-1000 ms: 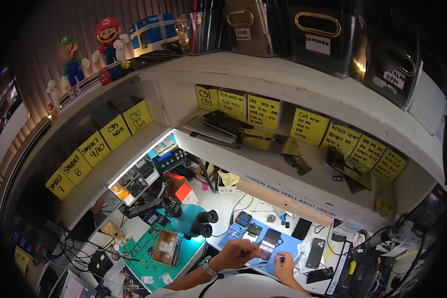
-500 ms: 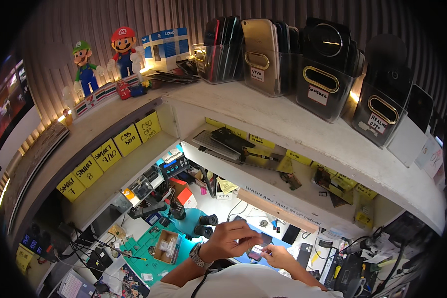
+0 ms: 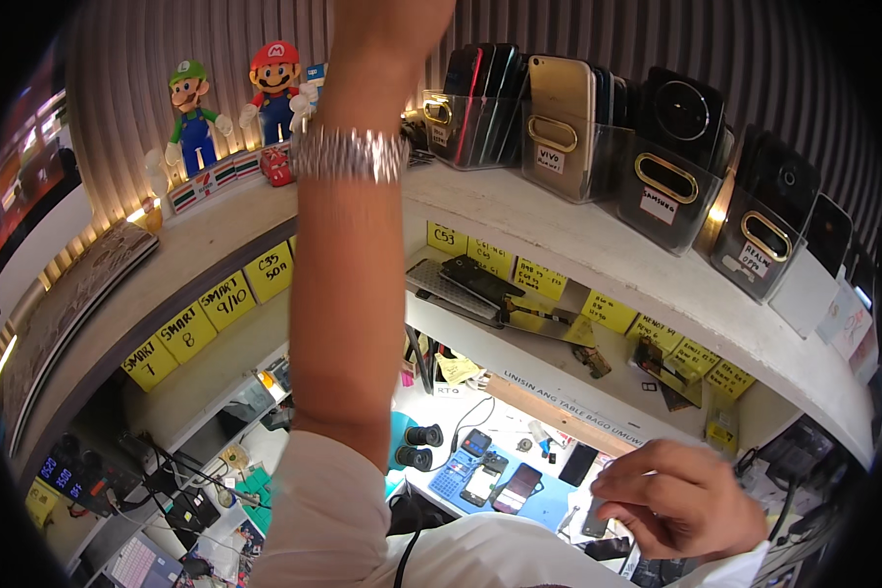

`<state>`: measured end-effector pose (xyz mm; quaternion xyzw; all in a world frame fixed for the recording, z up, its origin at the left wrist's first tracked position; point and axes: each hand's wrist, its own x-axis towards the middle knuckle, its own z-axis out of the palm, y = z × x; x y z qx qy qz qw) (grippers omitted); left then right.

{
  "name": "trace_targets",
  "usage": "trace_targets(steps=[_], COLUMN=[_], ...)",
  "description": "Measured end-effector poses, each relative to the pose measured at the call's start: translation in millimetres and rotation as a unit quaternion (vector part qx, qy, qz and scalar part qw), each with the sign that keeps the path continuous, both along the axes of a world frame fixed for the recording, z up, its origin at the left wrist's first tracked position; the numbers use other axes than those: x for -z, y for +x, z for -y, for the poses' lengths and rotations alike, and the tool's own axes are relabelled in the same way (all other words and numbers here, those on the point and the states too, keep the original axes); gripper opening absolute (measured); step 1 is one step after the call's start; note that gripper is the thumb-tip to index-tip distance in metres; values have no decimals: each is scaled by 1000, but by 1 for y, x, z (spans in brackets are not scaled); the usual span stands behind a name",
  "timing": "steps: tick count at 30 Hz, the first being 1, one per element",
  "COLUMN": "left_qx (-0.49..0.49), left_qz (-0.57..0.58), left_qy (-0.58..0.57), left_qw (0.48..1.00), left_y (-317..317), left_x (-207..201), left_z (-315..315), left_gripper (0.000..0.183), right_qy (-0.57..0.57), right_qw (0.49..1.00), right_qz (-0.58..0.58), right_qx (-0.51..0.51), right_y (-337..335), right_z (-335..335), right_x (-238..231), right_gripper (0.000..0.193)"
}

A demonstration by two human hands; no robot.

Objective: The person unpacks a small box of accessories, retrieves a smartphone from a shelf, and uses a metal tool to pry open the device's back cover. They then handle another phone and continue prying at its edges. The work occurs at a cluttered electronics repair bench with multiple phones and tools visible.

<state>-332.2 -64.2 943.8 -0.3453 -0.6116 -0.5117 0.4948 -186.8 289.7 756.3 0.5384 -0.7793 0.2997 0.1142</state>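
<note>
My left arm reaches straight up across the view, a metal-band watch on its wrist. Only the lower part of my left hand shows at the top edge, so its fingers are hidden. Low on the right, my right hand is raised with curled fingers, thumb and forefinger close together. Whether anything small sits in that pinch cannot be seen. Beneath it lies a dark phone. On the blue work mat rest a phone with a lit screen and an opened phone.
Above the bench runs a white shelf bearing clear bins of phones, the nearest a bin with a gold ring. Two toy figures stand at its left. Microscope eyepieces rise beside my left arm. A lower cubby holds phone parts.
My left hand has swung up from the bench to the top of the view. My right hand has moved right and up, away from the mat. The view has shifted slightly.
</note>
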Motion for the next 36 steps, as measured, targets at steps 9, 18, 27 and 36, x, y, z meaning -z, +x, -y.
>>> trace_targets(steps=[9,18,27,36], left_qx=[-286,-244,-151,-183], left_qz=[50,183,242,259], left_qy=[-350,-343,-280,-284], left_qw=[891,889,917,905], left_y=[-135,-158,-146,-140], left_x=[-11,-16,-20,-19], left_z=[22,55,65,63], left_gripper=[45,36,34,34], right_qy=[25,96,164,188], right_qw=[845,697,776,768], right_qz=[-502,-636,-470,-460], right_qx=[180,317,388,404], right_y=[-88,-211,-218,-221], right_z=[61,95,104,102], right_x=[-141,-156,-175,-174], right_gripper=[21,41,56,63])
